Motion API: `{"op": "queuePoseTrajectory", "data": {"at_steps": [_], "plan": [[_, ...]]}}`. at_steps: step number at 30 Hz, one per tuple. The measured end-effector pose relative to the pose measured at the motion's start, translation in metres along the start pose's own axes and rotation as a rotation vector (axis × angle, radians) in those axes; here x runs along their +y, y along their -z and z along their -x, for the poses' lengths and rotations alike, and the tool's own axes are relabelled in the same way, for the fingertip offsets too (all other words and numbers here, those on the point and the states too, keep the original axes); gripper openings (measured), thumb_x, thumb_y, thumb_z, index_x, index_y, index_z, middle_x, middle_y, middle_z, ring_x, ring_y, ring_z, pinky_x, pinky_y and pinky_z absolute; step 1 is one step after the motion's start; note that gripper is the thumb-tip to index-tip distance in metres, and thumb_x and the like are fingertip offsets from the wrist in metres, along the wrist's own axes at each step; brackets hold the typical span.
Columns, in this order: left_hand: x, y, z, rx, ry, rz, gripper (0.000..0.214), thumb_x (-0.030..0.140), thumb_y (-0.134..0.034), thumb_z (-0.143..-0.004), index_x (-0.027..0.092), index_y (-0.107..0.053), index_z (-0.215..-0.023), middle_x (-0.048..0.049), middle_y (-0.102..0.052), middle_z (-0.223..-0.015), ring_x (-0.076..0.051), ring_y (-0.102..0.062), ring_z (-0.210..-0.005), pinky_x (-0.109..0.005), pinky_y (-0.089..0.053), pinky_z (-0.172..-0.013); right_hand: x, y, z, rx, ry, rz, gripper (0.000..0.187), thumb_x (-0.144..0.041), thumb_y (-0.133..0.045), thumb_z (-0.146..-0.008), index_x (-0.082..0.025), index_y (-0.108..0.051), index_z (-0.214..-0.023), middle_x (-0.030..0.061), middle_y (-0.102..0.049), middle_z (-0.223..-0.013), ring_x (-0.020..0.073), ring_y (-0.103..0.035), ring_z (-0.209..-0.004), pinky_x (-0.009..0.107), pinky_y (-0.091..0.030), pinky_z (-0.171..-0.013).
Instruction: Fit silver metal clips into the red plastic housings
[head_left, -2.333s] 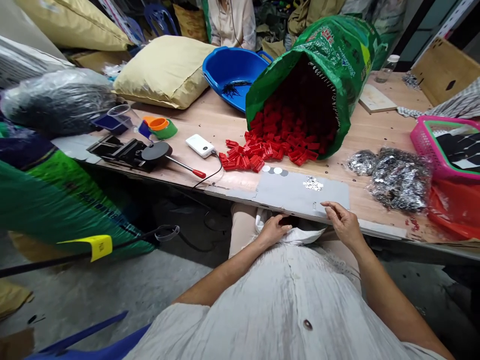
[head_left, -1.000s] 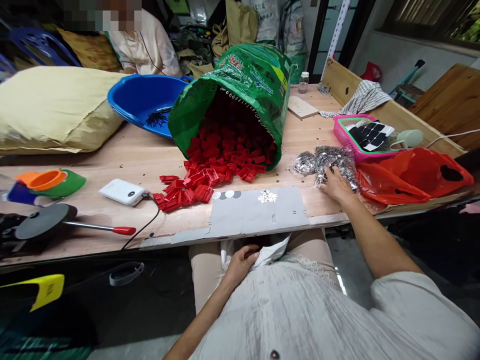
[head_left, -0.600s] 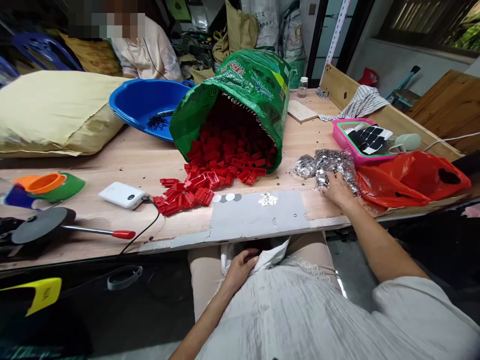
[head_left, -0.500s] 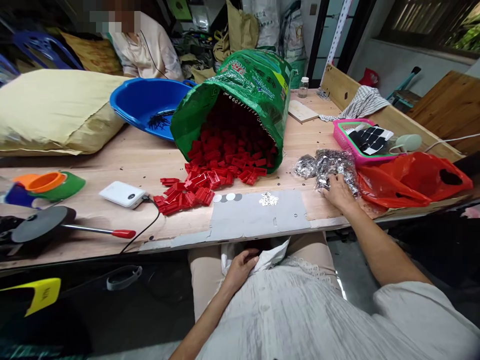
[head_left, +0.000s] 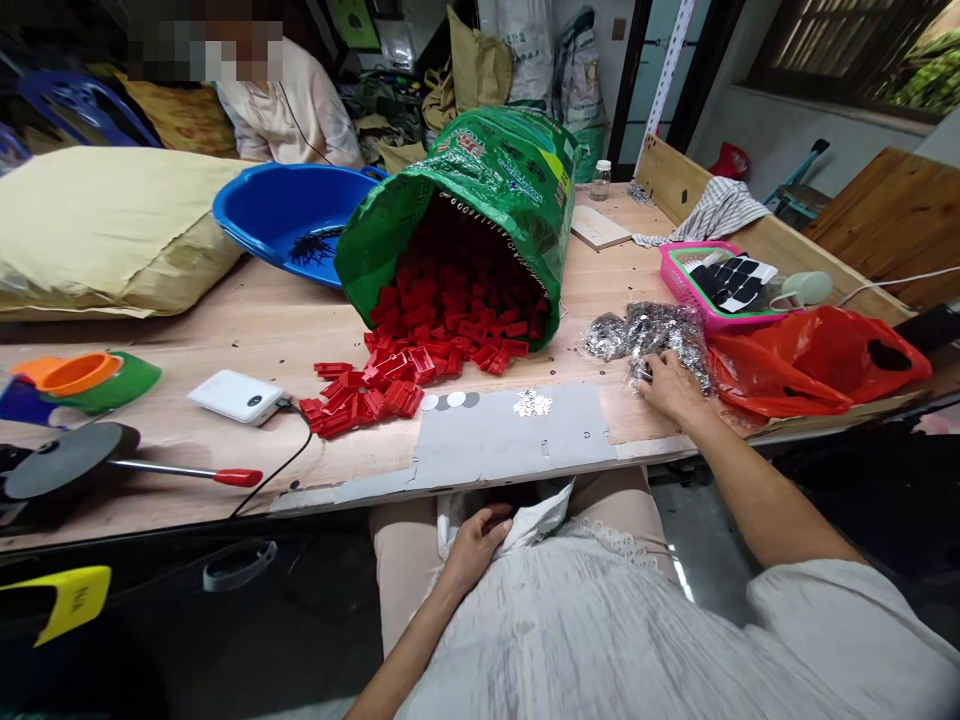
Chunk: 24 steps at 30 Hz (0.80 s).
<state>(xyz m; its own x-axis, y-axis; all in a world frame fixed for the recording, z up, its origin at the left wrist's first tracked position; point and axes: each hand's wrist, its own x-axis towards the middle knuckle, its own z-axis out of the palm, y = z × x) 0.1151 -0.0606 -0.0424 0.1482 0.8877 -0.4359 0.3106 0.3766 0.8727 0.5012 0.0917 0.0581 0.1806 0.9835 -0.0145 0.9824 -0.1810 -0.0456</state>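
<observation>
Two hands apart: right hand point(head_left: 670, 388) fingering the silvery bag point(head_left: 664, 332), left hand point(head_left: 478, 543) gripping white cloth point(head_left: 541, 518).

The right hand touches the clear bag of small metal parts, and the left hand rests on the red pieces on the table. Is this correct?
Not quite. In the head view the left hand rests in the lap on a white cloth, not on the red pieces. The right hand does touch the bag of metal parts.

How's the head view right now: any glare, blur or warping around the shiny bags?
Head view: sharp and evenly lit; the bags of shiny parts glint under the right hand without washing out; wide-angle bending curves the table edge; under the table it is dark.
</observation>
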Motion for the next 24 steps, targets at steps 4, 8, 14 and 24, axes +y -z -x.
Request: {"op": "queuePoseTrajectory", "data": {"at_steps": [4,8,14,24], "plan": [[0.001,0.000,0.000,-0.014,0.011,0.011,0.047,0.048,-0.066,-0.071,0.014,-0.071,-0.103,-0.0135,-0.073,-0.114,-0.029,-0.067,-0.108,-0.039,-0.051,-0.098,-0.001,-0.003,0.006,0.014,0.025,-0.020,0.049,-0.041,-0.053,-0.090,-0.025,-0.050,-0.136,0.0131,-0.043,-0.139,0.0270,-0.062,-0.102,0.040,-0.050,-0.088],[0.004,-0.002,-0.001,-0.018,0.013,-0.005,0.047,0.049,-0.066,-0.071,0.014,-0.071,-0.102,-0.0135,-0.073,-0.112,-0.029,-0.067,-0.108,-0.040,-0.051,-0.098,0.002,0.000,-0.005,-0.063,0.050,0.004,0.056,-0.051,-0.052,-0.091,-0.031,-0.046,-0.143,0.0118,-0.034,-0.149,0.0289,-0.061,-0.108,0.043,-0.048,-0.091],[0.005,-0.003,0.001,-0.005,0.012,-0.003,0.052,0.050,-0.065,-0.070,0.012,-0.069,-0.105,-0.0146,-0.073,-0.113,-0.029,-0.067,-0.108,-0.040,-0.051,-0.098,0.003,-0.002,-0.009,-0.015,0.070,-0.007,0.040,-0.044,-0.048,-0.094,-0.027,-0.058,-0.129,0.0108,-0.049,-0.129,0.0252,-0.063,-0.097,0.039,-0.049,-0.085],[0.005,0.000,0.004,-0.002,0.001,0.009,0.047,0.049,-0.067,-0.069,0.015,-0.071,-0.101,-0.0127,-0.074,-0.111,-0.029,-0.067,-0.106,-0.039,-0.052,-0.096,0.010,-0.019,0.004,0.243,0.009,-0.177,0.027,-0.033,-0.053,-0.088,-0.019,-0.061,-0.109,0.0114,-0.054,-0.113,0.0248,-0.058,-0.094,0.036,-0.048,-0.084]]}}
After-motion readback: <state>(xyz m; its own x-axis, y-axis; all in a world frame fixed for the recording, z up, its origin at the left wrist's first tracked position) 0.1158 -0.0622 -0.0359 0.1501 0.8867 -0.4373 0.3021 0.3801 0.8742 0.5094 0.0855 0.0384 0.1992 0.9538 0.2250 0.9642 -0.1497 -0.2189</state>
